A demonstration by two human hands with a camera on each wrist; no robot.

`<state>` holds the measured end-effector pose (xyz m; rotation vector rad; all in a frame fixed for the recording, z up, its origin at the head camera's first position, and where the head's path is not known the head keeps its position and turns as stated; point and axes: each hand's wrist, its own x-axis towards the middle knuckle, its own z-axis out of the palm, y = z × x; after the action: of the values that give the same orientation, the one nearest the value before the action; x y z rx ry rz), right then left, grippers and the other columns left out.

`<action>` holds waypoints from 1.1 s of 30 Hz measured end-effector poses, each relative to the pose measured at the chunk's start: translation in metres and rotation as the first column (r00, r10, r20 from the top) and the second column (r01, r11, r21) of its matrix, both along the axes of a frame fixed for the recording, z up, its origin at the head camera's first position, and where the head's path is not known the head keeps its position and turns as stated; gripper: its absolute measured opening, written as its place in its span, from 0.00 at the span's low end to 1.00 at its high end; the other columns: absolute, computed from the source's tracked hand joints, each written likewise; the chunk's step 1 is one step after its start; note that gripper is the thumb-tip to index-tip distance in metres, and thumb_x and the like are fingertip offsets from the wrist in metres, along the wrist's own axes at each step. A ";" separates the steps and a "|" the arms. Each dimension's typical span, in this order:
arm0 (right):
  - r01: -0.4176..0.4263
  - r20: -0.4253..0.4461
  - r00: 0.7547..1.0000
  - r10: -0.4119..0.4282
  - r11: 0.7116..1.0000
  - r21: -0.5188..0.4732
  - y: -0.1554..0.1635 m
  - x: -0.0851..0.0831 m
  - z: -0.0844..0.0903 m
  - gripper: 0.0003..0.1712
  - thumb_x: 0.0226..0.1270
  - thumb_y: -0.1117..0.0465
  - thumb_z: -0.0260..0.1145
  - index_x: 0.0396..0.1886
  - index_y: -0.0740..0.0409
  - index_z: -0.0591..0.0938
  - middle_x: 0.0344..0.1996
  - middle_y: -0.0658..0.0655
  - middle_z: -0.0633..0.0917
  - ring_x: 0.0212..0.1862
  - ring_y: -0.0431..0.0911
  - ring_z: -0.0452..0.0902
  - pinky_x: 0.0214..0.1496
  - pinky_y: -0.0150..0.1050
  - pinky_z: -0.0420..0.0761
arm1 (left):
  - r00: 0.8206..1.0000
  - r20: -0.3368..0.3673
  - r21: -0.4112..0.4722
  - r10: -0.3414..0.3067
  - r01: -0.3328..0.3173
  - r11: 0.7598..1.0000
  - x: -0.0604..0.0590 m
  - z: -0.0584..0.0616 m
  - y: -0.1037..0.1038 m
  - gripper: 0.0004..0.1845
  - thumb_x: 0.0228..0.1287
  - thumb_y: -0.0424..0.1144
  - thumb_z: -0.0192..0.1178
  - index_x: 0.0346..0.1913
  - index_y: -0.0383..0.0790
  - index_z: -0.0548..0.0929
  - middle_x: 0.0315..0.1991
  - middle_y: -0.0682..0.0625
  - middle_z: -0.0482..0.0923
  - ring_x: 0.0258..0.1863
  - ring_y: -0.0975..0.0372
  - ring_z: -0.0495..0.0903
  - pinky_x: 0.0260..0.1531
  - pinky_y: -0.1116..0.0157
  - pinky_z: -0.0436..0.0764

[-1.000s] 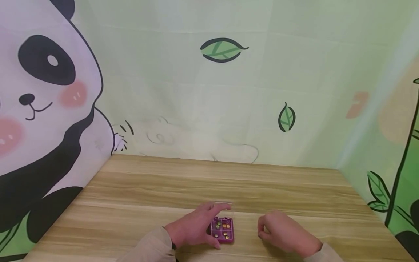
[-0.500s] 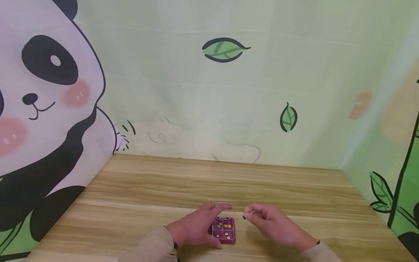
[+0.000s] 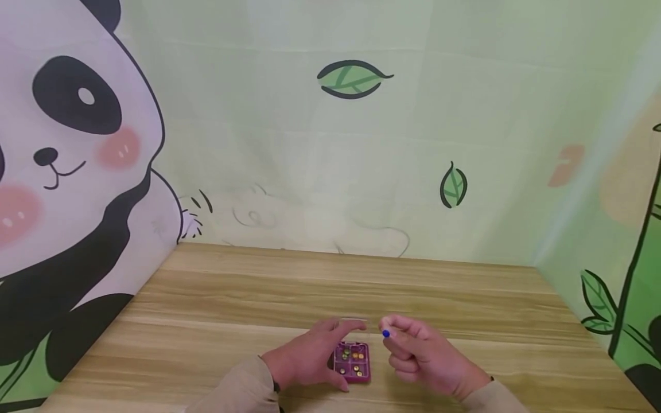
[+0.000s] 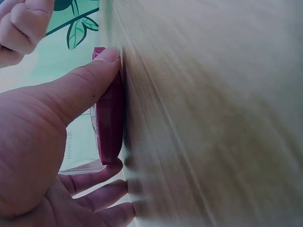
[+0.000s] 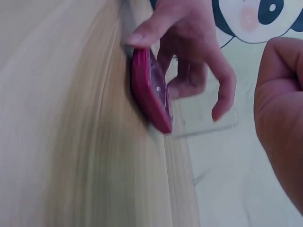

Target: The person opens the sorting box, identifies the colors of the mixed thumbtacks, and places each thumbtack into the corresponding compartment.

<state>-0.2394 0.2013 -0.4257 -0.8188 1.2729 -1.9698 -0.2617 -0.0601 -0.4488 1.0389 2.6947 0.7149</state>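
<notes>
A small purple pill box (image 3: 360,380) lies on the table with its clear lid (image 5: 208,131) raised at the back. Its four-way divider parts small round pieces (image 3: 357,370), greenish, orange and yellow. My left hand (image 3: 308,357) holds the box from the left, thumb (image 4: 90,78) on the near side and fingers around the far side and by the lid. Just right of the box and raised, my right hand (image 3: 428,358) pinches a small blue bead-like piece (image 3: 386,333) between thumb and forefinger, the other fingers curled in. The right wrist view shows only part of that hand.
The wood-grain table (image 3: 248,287) stretches back to a pale green cloth backdrop (image 3: 289,143). A printed panda (image 3: 77,132) fills its left side, and leaf prints (image 3: 453,184) mark the rest.
My right hand has moved left toward the box and turned, bringing the blue piece at its fingertips into view. The left hand keeps holding the box in place.
</notes>
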 end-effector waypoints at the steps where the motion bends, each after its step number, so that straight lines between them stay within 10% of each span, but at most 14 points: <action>1: -0.023 0.012 1.000 0.023 0.999 -0.030 -0.002 0.001 0.000 0.19 0.87 0.64 0.37 0.52 0.49 0.76 0.21 0.43 0.61 0.19 0.37 0.50 0.19 0.30 0.49 | 1.000 -0.001 0.001 -0.001 0.001 1.000 0.000 0.000 0.000 0.55 0.48 0.56 0.79 0.78 0.65 0.58 0.69 0.45 0.71 0.69 0.51 0.70 0.66 0.49 0.78; 16: -0.222 0.091 0.963 0.255 0.936 -0.274 -0.028 0.012 0.005 0.24 0.87 0.59 0.28 0.52 0.44 0.74 0.21 0.44 0.55 0.20 0.37 0.48 0.19 0.30 0.44 | 1.000 -0.027 0.005 0.006 -0.006 1.000 0.001 0.000 -0.001 0.55 0.46 0.56 0.80 0.77 0.64 0.60 0.68 0.43 0.71 0.67 0.52 0.72 0.65 0.51 0.78; 28: -0.220 0.077 0.965 0.250 0.935 -0.278 -0.032 0.011 0.004 0.24 0.87 0.59 0.28 0.49 0.44 0.74 0.21 0.44 0.55 0.19 0.36 0.48 0.18 0.30 0.44 | 1.000 -0.025 0.006 -0.005 0.005 1.000 0.002 0.001 0.000 0.55 0.47 0.55 0.80 0.77 0.64 0.60 0.68 0.44 0.72 0.67 0.50 0.71 0.64 0.50 0.79; 33: -0.107 0.054 0.992 0.116 0.983 -0.152 -0.032 0.010 0.004 0.21 0.86 0.63 0.36 0.46 0.47 0.77 0.20 0.43 0.58 0.19 0.36 0.49 0.18 0.32 0.45 | 1.000 -0.013 0.007 -0.006 0.006 1.000 0.001 0.001 0.000 0.56 0.47 0.54 0.81 0.78 0.65 0.58 0.68 0.44 0.71 0.67 0.50 0.71 0.64 0.49 0.78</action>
<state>-0.2297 0.1693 -0.4215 -0.8735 1.0314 -2.0015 -0.2602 -0.0599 -0.4476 1.0561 2.7012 0.7196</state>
